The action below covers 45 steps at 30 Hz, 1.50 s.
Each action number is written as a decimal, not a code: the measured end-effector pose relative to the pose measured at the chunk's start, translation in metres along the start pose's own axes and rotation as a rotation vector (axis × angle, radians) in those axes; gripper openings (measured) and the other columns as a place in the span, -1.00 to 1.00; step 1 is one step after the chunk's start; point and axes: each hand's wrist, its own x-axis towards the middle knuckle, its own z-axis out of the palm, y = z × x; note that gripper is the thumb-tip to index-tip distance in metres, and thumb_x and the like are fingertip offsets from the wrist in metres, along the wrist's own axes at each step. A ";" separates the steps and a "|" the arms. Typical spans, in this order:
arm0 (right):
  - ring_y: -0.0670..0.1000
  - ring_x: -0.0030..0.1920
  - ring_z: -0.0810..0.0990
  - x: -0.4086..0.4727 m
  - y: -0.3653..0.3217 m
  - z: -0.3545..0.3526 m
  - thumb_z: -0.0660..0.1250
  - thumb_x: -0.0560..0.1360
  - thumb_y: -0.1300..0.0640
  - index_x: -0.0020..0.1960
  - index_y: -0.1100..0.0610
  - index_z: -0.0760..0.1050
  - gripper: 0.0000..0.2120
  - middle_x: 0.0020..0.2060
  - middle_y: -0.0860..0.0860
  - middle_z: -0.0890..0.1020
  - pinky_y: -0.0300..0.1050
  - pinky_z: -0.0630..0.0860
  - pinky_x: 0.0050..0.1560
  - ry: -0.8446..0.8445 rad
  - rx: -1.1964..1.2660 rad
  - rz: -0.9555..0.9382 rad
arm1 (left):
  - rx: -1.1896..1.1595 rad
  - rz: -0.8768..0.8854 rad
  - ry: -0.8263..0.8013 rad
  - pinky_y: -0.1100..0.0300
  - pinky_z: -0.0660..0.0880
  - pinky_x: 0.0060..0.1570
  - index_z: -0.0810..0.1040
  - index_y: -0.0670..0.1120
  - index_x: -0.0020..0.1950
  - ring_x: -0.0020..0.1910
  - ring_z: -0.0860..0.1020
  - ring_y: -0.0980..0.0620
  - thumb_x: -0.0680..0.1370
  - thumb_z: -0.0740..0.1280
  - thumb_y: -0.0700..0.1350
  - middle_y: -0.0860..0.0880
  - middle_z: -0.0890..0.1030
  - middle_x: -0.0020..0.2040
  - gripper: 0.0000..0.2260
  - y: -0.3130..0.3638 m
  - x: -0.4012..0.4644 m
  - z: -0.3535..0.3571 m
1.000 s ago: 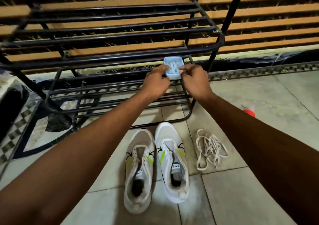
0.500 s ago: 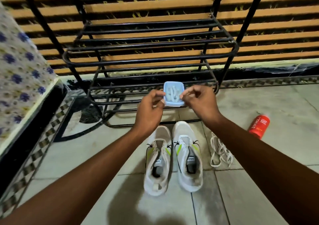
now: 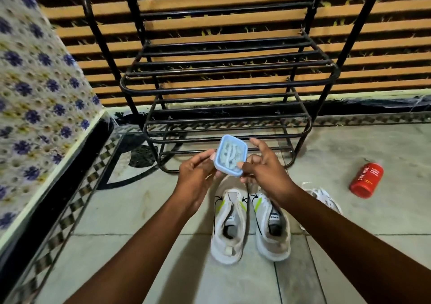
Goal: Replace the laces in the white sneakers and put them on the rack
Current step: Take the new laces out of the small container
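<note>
Since the earlier frame the blue box (image 3: 231, 155) has tilted and come nearer, above the sneakers (image 3: 250, 219). The left hand (image 3: 197, 177) grips its left edge; the right hand (image 3: 264, 169) pinches its lower corner, forefinger raised. White laces lie coiled inside. Tiled floor (image 3: 140, 212); black rack (image 3: 224, 98) behind; old laces (image 3: 324, 195) and red can (image 3: 366, 180) right.

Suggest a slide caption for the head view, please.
Both hands hold a blue box above laceless sneakers before a rack.
</note>
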 end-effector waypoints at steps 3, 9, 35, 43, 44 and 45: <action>0.01 -0.30 0.66 0.000 0.005 0.003 0.35 0.55 0.41 0.58 0.04 0.17 -0.29 -0.20 0.16 0.68 -0.13 0.52 -0.36 -0.080 -0.070 -0.031 | -0.037 -0.093 -0.112 0.00 0.66 -0.07 0.61 -0.15 0.25 0.05 0.70 -0.14 0.64 0.28 -0.32 -0.20 0.71 0.15 -0.77 0.004 -0.009 -0.002; 0.00 -0.27 0.49 -0.001 0.014 0.006 0.49 0.51 0.20 0.31 0.06 0.51 -0.61 -0.23 -0.01 0.50 -0.03 0.48 -0.17 -0.057 -0.348 -0.199 | -0.085 -0.129 -0.221 -0.05 0.60 -0.07 0.49 0.11 0.44 -0.01 0.68 -0.18 0.68 0.19 -0.21 -0.14 0.67 0.25 -0.62 -0.012 -0.036 -0.010; -0.03 -0.30 0.39 -0.020 0.024 0.026 0.64 0.29 0.20 0.12 -0.02 0.67 -0.57 -0.03 -0.09 0.68 -0.10 0.46 -0.25 -0.186 -0.423 -0.188 | 0.266 -0.123 -0.127 0.20 0.35 -0.36 0.45 -0.10 0.10 -0.32 0.57 -0.02 0.65 0.17 -0.19 -0.06 0.58 -0.24 -0.90 -0.029 -0.046 -0.035; -0.16 -0.43 0.36 -0.012 0.022 0.038 0.69 0.13 0.34 -0.11 0.09 0.69 -0.61 -0.17 0.14 0.67 -0.24 0.40 -0.37 -0.144 -0.406 -0.211 | 0.223 -0.218 -0.048 0.20 0.26 -0.33 0.51 -0.04 -0.06 -0.33 0.51 -0.09 0.63 0.20 -0.18 -0.18 0.58 -0.24 -0.86 -0.035 -0.043 -0.043; -0.19 -0.45 0.39 -0.011 0.020 0.042 0.69 0.13 0.35 -0.12 0.14 0.69 -0.62 -0.19 0.13 0.66 -0.31 0.39 -0.37 -0.143 -0.412 -0.231 | 0.212 -0.218 -0.028 0.24 0.27 -0.39 0.51 -0.05 -0.07 -0.35 0.51 -0.09 0.63 0.20 -0.18 -0.20 0.58 -0.23 -0.86 -0.034 -0.043 -0.045; -0.20 -0.46 0.42 -0.011 0.020 0.045 0.69 0.13 0.36 -0.13 0.19 0.68 -0.63 -0.21 0.12 0.66 -0.35 0.39 -0.39 -0.139 -0.410 -0.248 | 0.191 -0.223 -0.016 0.27 0.27 -0.45 0.53 -0.06 -0.10 -0.38 0.50 -0.09 0.63 0.20 -0.18 -0.21 0.58 -0.24 -0.83 -0.033 -0.043 -0.047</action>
